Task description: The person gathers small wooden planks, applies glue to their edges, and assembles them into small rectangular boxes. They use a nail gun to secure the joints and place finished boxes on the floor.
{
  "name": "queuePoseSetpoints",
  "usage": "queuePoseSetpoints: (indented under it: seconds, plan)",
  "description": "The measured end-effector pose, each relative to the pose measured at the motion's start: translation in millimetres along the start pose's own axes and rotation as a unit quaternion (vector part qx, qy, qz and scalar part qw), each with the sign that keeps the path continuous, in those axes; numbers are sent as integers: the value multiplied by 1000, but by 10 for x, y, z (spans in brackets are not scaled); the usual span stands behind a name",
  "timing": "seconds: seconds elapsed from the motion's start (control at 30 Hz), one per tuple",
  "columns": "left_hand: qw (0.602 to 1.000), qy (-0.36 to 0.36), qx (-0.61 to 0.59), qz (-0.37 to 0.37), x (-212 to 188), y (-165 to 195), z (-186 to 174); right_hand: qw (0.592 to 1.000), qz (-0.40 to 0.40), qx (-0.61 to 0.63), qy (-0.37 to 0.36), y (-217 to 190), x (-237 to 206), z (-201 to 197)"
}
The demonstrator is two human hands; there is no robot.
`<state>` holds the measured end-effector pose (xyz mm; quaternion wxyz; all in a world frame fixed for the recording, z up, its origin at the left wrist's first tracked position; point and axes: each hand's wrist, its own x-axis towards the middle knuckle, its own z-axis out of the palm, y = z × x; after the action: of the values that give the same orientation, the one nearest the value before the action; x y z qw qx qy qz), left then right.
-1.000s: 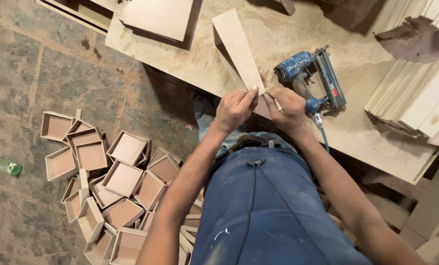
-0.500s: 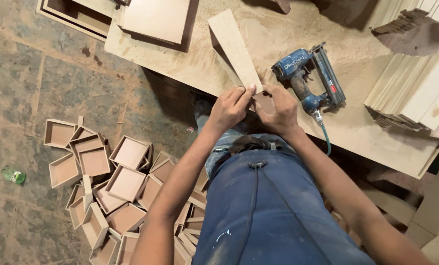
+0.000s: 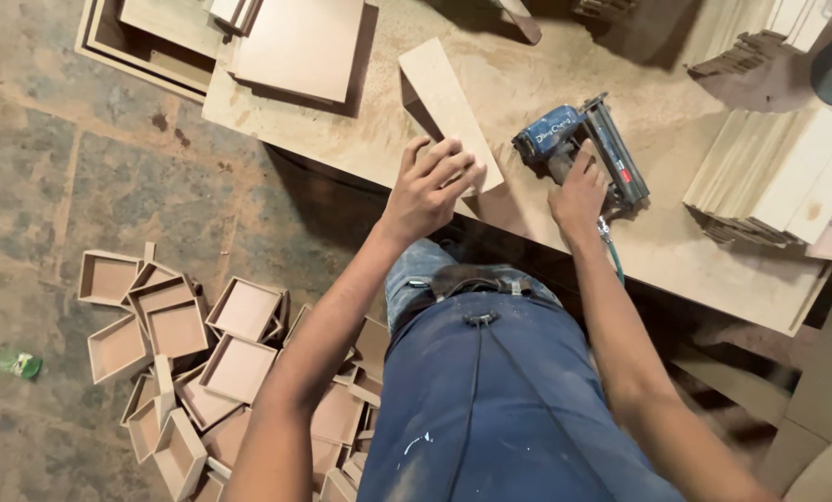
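left hand [image 3: 432, 189] spread open, fingertips laid on long wood board [image 3: 448, 113] lying on workbench [image 3: 713, 260]. right hand [image 3: 579, 193] wrapped round blue nail gun [image 3: 579, 149], set just beside board.

Bare forearms, dusty blue jeans, paint flecks, dark belt
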<state>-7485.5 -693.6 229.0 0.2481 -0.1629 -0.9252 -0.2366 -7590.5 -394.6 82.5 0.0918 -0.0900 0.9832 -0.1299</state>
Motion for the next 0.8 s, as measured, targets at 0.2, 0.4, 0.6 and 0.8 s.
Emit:
queuePoseSetpoints:
  seconds: [0.2, 0.4, 0.6, 0.8]
  plan:
    - [1000, 7, -27, 6, -10, -74, 30, 999, -20, -13, -22, 192, 232, -308]
    - [998, 13, -54, 1, -21, -86, 94, 891, 160, 389, -172, -156, -221, -1683]
    - [996, 17, -83, 2, -29, -119, 128, 854, 151, 439, -235, -774, -896, -2659]
    - [995, 6, -104, -10, -16, -107, 92, 913, 135, 272, -272, -1163, -984, -2804]
